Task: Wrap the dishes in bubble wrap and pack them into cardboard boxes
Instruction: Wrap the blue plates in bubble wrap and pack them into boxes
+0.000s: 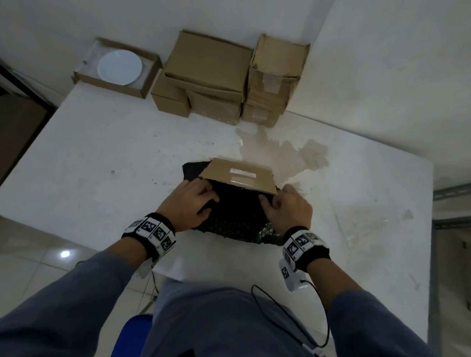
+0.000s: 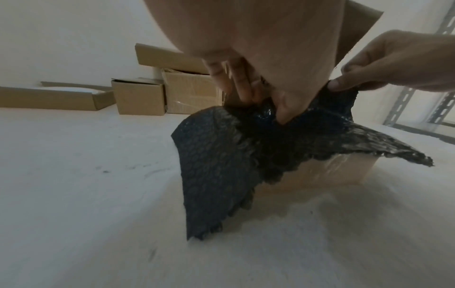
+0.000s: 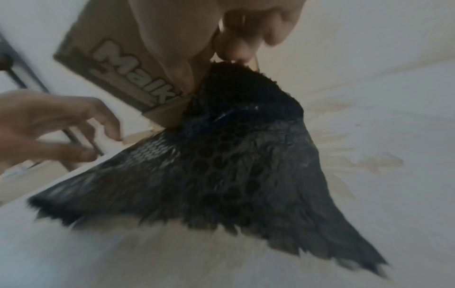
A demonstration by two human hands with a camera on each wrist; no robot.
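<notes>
A small cardboard box (image 1: 240, 176) stands mid-table with its flap raised. Black bubble wrap (image 1: 235, 213) spills out of it toward me and hangs over its front (image 2: 221, 165). My left hand (image 1: 201, 201) rests on the wrap's left part, its fingers (image 2: 242, 87) straight and pressing down into the box opening. My right hand (image 1: 271, 204) pinches the wrap's right edge, fingertips (image 3: 234, 52) closed on the top of the sheet (image 3: 234, 165). Whatever is inside the wrap is hidden. A white plate (image 1: 119, 66) lies in a flat open box (image 1: 82, 78) at the back left.
Stacked cardboard boxes (image 1: 206, 77) and a taller pile (image 1: 273, 80) stand against the back wall. A beige stain (image 1: 284, 150) marks the white table (image 1: 95, 158) behind the box. A metal shelf frame (image 1: 458, 188) is at the right, and a table edge is close to my body.
</notes>
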